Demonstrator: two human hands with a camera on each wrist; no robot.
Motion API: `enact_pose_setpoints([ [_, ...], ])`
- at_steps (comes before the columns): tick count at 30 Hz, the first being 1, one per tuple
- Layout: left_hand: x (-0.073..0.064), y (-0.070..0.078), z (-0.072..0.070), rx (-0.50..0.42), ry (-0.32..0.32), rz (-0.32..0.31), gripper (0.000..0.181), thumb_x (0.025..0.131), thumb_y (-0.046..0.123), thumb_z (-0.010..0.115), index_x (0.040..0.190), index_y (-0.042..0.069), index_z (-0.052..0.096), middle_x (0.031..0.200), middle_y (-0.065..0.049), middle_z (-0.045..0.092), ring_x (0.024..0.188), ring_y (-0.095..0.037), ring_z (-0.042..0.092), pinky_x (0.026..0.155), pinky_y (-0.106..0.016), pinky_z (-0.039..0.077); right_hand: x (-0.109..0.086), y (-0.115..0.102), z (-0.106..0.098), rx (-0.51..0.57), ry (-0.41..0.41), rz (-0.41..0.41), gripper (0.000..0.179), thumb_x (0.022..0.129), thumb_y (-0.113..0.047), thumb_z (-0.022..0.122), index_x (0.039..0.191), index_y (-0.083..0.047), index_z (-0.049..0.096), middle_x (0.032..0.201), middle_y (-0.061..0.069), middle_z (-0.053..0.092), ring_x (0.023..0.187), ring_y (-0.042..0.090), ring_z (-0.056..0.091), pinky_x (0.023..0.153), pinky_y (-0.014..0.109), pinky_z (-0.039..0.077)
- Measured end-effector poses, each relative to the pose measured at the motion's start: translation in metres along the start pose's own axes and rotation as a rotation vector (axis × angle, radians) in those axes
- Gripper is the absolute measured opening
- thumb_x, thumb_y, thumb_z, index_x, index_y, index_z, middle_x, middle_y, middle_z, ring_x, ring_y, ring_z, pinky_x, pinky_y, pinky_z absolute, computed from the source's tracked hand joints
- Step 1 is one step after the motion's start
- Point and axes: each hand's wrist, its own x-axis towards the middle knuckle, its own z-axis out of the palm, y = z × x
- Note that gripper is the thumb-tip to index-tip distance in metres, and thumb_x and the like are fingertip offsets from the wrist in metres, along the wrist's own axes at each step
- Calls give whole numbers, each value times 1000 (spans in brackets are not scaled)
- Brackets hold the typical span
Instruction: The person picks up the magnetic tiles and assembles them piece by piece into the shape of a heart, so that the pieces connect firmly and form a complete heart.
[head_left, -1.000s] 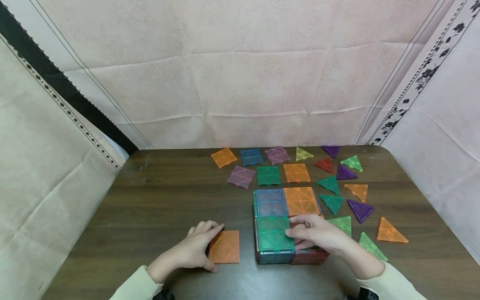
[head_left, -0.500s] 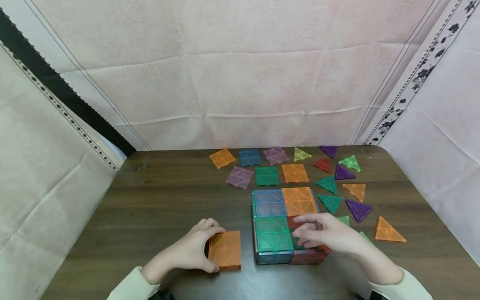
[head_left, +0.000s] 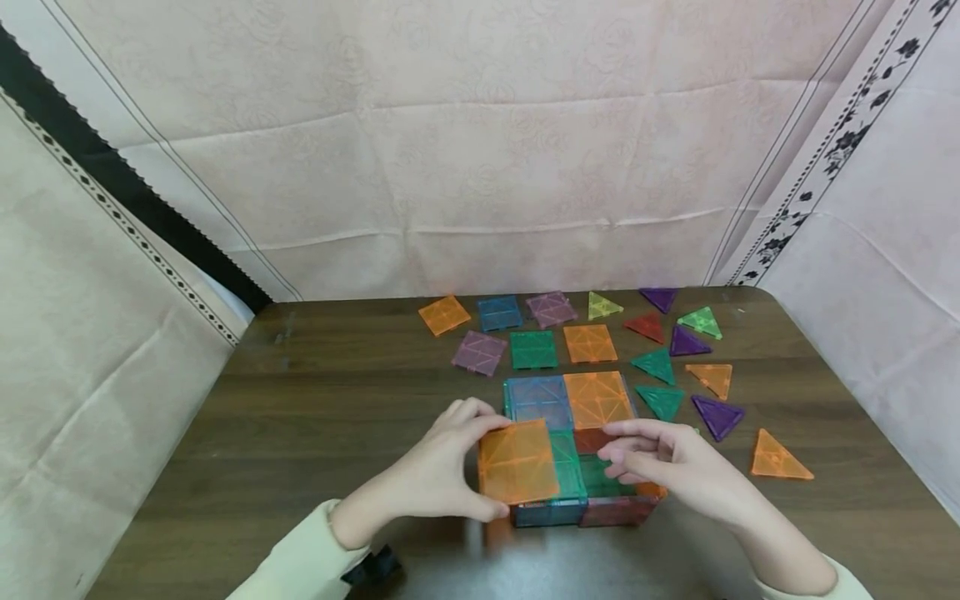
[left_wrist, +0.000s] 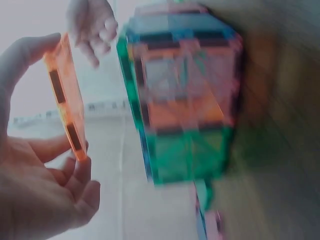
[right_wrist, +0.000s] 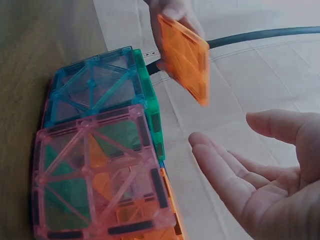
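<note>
My left hand (head_left: 442, 471) pinches an orange square magnetic tile (head_left: 517, 462) by two opposite edges, thumb on the near one. In the head view the tile overlaps the left front of a low box of see-through magnetic tiles (head_left: 551, 512). Green, blue and orange squares cover three parts of the box top; the front right part is uncovered. Over that opening's right side hovers my right hand (head_left: 667, 462), fingers loosely bent and holding nothing. In the right wrist view the raised tile (right_wrist: 185, 60) stands apart from the box's pink wall (right_wrist: 86, 172).
Behind the box lie several loose square tiles, among them a green one (head_left: 534, 349) and a blue one (head_left: 500, 313). Loose triangle tiles, such as a purple one (head_left: 717, 417) and an orange one (head_left: 778, 457), are spread to its right on the wooden table (head_left: 322, 383).
My left hand has lifted the orange square tile off the table and carried it right, to the box. My right hand has drawn back from the green top tile and its fingers have loosened.
</note>
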Motion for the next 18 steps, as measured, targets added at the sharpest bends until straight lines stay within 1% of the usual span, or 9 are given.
enact_pose_setpoints([
  [3, 19, 10, 12, 32, -18, 21, 80, 61, 37, 84, 132, 14, 56, 117, 5, 49, 107, -11, 40, 92, -39, 40, -4, 4, -1, -30, 53, -17, 46, 100, -11, 51, 134, 18, 40, 117, 28, 63, 94, 16, 68, 79, 35, 56],
  [6, 37, 18, 25, 66, -41, 33, 81, 62, 39, 84, 133, 13, 56, 118, 4, 50, 106, -11, 40, 93, -36, 39, -7, 9, -4, -78, 132, -51, 41, 100, -9, 52, 131, 16, 45, 115, 26, 64, 91, 13, 68, 76, 34, 56],
  [9, 51, 21, 37, 111, -69, 30, 80, 65, 43, 83, 134, 13, 55, 118, 4, 50, 105, -10, 40, 93, -33, 37, -11, 15, -4, -161, 220, -93, 36, 97, -7, 56, 128, 10, 52, 112, 21, 66, 92, 10, 67, 76, 28, 56],
  [11, 58, 23, 44, 139, -85, 28, 80, 66, 45, 82, 134, 13, 55, 118, 5, 50, 103, -9, 40, 92, -31, 36, -13, 20, -4, -227, 276, -133, 34, 95, -6, 60, 126, 7, 55, 112, 16, 67, 94, 9, 65, 77, 25, 54],
  [14, 66, 26, 51, 171, -95, 36, 80, 67, 47, 81, 134, 13, 55, 118, 6, 49, 100, -8, 39, 86, -27, 34, -14, 29, -5, -310, 350, -196, 35, 91, -3, 65, 125, 2, 58, 112, 9, 66, 97, 7, 61, 78, 21, 52],
  [16, 70, 28, 55, 185, -96, 44, 79, 67, 48, 81, 133, 14, 55, 118, 6, 49, 99, -8, 39, 82, -26, 31, -16, 36, -6, -322, 377, -249, 39, 89, 1, 65, 127, 0, 57, 117, 6, 65, 102, 7, 59, 79, 21, 52],
  [18, 75, 30, 58, 199, -99, 52, 79, 66, 48, 80, 133, 15, 55, 118, 6, 49, 97, -8, 39, 79, -25, 29, -19, 43, -7, -310, 385, -297, 46, 87, 6, 65, 131, 0, 53, 125, 1, 60, 108, 6, 56, 82, 19, 50],
])
